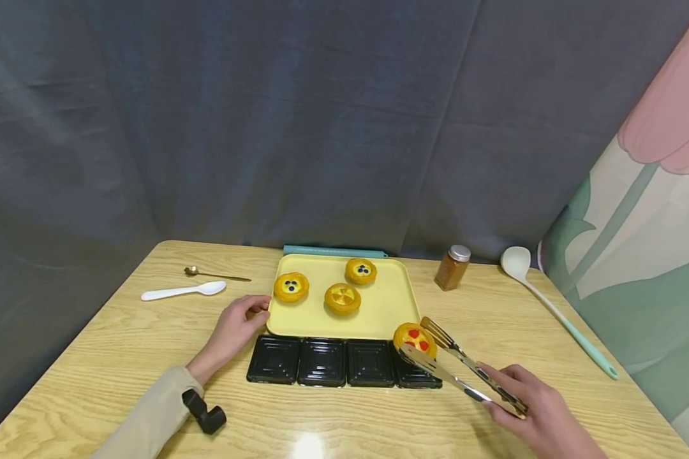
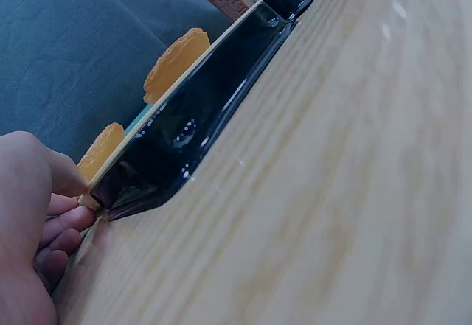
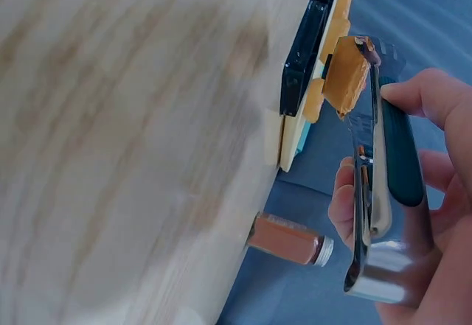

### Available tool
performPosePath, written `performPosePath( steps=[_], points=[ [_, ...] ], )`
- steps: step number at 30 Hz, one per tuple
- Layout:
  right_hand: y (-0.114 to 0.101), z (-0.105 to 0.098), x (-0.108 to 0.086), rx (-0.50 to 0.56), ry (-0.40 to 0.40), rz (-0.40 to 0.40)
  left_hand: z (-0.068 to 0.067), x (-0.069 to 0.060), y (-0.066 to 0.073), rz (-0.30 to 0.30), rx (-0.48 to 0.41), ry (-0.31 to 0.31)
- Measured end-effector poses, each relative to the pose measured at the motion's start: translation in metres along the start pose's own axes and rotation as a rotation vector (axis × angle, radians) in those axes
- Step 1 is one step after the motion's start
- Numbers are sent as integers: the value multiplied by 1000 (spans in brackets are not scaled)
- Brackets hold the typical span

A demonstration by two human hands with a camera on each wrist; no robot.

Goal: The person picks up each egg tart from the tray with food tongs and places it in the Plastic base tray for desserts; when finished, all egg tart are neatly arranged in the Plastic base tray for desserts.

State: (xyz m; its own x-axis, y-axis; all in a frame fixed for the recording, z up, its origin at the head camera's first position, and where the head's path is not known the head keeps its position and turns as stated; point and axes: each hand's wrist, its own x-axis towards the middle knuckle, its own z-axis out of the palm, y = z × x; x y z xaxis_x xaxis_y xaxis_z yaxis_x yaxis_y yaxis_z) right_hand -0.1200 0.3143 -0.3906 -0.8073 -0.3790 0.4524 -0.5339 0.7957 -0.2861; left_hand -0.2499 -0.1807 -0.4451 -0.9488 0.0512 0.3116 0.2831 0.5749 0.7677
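My left hand (image 1: 238, 328) pinches the left edge of a yellow tray (image 1: 385, 299) near its front corner. My right hand (image 1: 536, 408) grips metal tongs (image 1: 465, 361) with dark handle pads. Between the tongs' tips is a tart with red toppings (image 1: 406, 334), held over the rightmost compartment of a black plastic tray (image 1: 323, 362). In the right wrist view this tart (image 3: 345, 74) stands above the black tray's rim. Two blueberry-topped tarts, one at the left (image 1: 291, 287) and one at the back (image 1: 360, 271), and a yellow-segment tart (image 1: 342, 299) sit on the yellow tray.
Behind the yellow tray lies a teal bar (image 1: 335, 251). A brown jar with a silver lid (image 1: 452, 268) stands to its right, and a long ladle (image 1: 557, 312) lies farther right. At the left are a white spoon (image 1: 184, 291) and a thin metal spoon (image 1: 218, 275).
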Motion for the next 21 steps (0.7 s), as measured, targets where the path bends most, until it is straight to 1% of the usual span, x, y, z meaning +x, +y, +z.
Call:
performPosePath(
  steps=[5,10,16,21],
  points=[
    [2,4,-3,-16,-2,-30,0,0,0,-1,-3,1],
    [6,6,-8,-21,22,-66,0,0,1,-6,-5,-7],
    [9,8,-11,-15,44,-77,0,-1,2,-2,-2,-1],
    [10,8,-13,-22,40,-78,0,-2,2,2,-5,0]
  ],
)
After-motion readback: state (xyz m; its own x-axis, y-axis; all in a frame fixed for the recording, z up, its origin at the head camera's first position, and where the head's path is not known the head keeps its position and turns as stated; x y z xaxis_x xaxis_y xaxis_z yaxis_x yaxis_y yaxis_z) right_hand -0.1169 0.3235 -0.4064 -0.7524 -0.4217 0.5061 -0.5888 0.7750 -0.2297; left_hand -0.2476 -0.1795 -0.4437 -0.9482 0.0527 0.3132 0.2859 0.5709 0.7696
